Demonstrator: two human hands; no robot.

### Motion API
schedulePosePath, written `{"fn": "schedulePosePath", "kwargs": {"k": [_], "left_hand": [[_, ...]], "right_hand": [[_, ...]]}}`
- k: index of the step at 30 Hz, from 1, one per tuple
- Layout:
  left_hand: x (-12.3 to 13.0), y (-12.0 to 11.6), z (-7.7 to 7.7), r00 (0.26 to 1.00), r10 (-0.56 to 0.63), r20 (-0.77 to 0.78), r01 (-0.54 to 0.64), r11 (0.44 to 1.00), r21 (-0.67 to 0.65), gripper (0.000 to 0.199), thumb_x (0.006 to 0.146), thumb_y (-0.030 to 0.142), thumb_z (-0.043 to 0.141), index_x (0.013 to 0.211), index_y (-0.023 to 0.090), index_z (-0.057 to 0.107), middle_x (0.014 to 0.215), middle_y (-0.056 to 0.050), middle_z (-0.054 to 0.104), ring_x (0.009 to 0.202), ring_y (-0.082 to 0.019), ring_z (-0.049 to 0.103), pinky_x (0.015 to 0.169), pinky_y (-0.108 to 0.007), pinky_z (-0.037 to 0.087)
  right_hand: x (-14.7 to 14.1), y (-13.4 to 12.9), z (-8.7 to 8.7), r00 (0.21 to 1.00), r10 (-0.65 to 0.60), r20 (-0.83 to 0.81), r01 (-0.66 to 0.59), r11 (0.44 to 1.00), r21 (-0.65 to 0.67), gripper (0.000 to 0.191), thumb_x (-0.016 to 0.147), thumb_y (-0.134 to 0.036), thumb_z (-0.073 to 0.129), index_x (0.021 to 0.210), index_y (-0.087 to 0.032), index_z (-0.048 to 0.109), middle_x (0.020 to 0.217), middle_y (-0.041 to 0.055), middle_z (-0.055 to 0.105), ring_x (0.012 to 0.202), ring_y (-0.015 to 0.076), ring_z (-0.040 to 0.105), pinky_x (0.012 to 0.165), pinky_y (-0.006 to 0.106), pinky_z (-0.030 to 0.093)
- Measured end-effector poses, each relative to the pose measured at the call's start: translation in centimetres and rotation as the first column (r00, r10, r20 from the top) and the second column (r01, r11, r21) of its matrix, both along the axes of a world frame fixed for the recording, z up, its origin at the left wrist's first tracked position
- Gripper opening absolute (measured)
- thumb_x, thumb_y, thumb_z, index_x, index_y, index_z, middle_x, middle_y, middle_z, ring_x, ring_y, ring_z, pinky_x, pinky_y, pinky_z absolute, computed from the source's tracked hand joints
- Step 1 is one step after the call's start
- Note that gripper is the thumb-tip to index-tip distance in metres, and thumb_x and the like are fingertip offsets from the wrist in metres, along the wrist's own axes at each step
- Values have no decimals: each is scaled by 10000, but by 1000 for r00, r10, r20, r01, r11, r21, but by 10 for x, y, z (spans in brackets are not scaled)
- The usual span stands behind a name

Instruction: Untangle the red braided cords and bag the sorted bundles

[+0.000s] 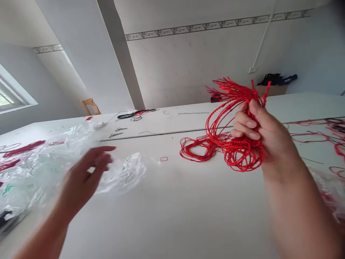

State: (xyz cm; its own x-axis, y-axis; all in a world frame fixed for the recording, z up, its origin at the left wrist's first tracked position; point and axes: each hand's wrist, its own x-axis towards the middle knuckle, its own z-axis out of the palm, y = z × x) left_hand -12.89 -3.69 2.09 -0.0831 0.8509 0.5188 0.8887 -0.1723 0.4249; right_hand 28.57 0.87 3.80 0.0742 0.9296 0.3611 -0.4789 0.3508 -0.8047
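Observation:
My right hand is closed round a bundle of red cords, whose cut ends fan out above the fist and whose loops hang below it. Just left of those loops, a coil of red cord lies on the white table. My left hand, slightly blurred, is held over the left side with its fingers apart and nothing in them. Beside it is a crumpled clear plastic bag. A small red rectangular loop lies between that bag and the coil.
More clear plastic bags with red cord bundles cover the left side. Black cords and small scissors are farther back. Loose red and black cords lie at right. A wooden chair stands behind the table.

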Motion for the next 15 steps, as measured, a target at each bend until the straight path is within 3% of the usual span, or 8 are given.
{"fn": "schedulePosePath", "kwargs": {"k": [2, 5, 10, 13, 15], "left_hand": [[27, 6, 5, 991, -130, -21, 129, 990, -48, 281, 1013, 438, 494, 1171, 284, 669, 886, 13, 734, 745, -176, 707, 680, -260, 528], [45, 13, 7, 982, -180, -56, 176, 982, -62, 292, 1043, 420, 449, 1162, 279, 675, 813, 9, 707, 714, -160, 677, 681, -268, 509], [66, 15, 14, 980, -200, -24, 201, 977, 72, 263, 1039, 317, 446, 1129, 281, 690, 659, 38, 577, 558, -116, 529, 558, -241, 443], [83, 15, 18, 960, -250, 122, 238, 966, 105, 160, 958, 338, 608, 1059, 262, 705, 652, 36, 540, 566, -114, 509, 521, -222, 445], [95, 15, 16, 914, -311, 261, 296, 950, 97, 202, 896, 334, 695, 1083, 257, 699, 674, 34, 532, 595, -117, 535, 525, -211, 482]], "right_hand": [[1, -3, 4, 989, 37, -145, -44, 998, -44, 191, 927, -336, 736, 863, -204, 615, 596, -113, 303, 393, 31, 228, 482, 116, 471], [3, -6, 9, 947, 48, -316, -69, 996, -54, 177, 1010, -294, 634, 867, -196, 595, 598, -112, 285, 386, 21, 251, 490, 98, 468], [-24, -6, 2, 935, 100, -339, -133, 988, -75, 183, 1004, -316, 644, 861, -210, 600, 599, -103, 272, 406, 35, 227, 485, 113, 474], [-62, -9, -12, 976, -61, -209, 56, 998, -31, 232, 993, -413, 645, 841, -241, 614, 613, -82, 322, 439, 65, 289, 526, 192, 510], [-87, -15, -24, 976, -176, -127, 184, 982, 51, 286, 990, -484, 623, 812, -263, 583, 608, -69, 366, 447, 88, 342, 516, 244, 493]]}}
